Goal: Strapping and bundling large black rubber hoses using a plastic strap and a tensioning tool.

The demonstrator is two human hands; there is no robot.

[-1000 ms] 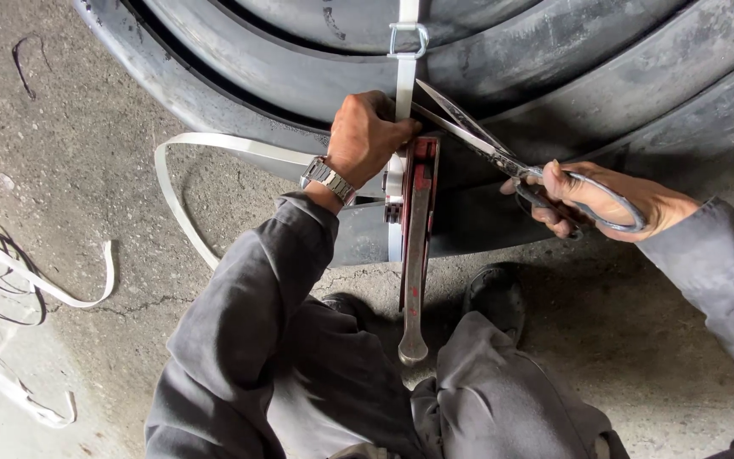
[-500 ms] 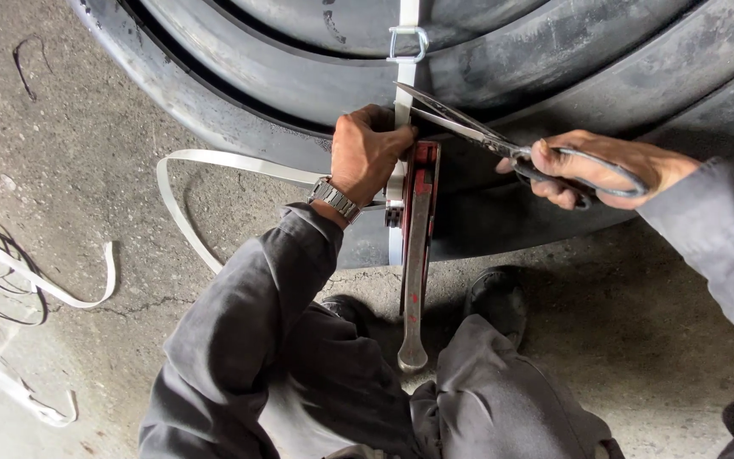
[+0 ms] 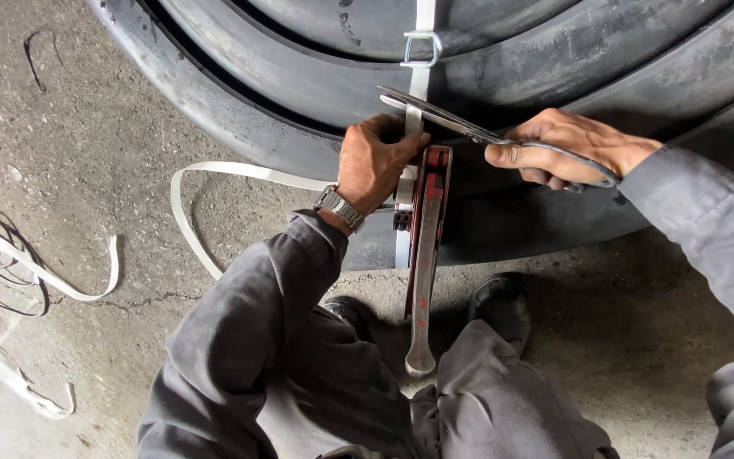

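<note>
A stack of black rubber tyres (image 3: 554, 76) fills the upper half of the frame, resting on the concrete floor (image 3: 87, 127). A white strap (image 3: 422, 85) runs vertically over the tyres at upper centre, passing through a metal buckle (image 3: 421, 48); its loose tail (image 3: 214, 174) loops out across the floor at centre left. A red-and-grey tensioner tool (image 3: 425, 255) hangs along the strap at centre, its handle reaching down between the person's knees. The left hand (image 3: 375, 161) is curled around the strap and the tool's head, pressing them against the tyre. The right hand (image 3: 571, 149), fingers closed through the handles, holds scissors (image 3: 460, 126) whose blades reach across the strap just above the left hand's fingers. A slip of the blades could nick those fingers, and a taut strap may whip back if cut.
</note>
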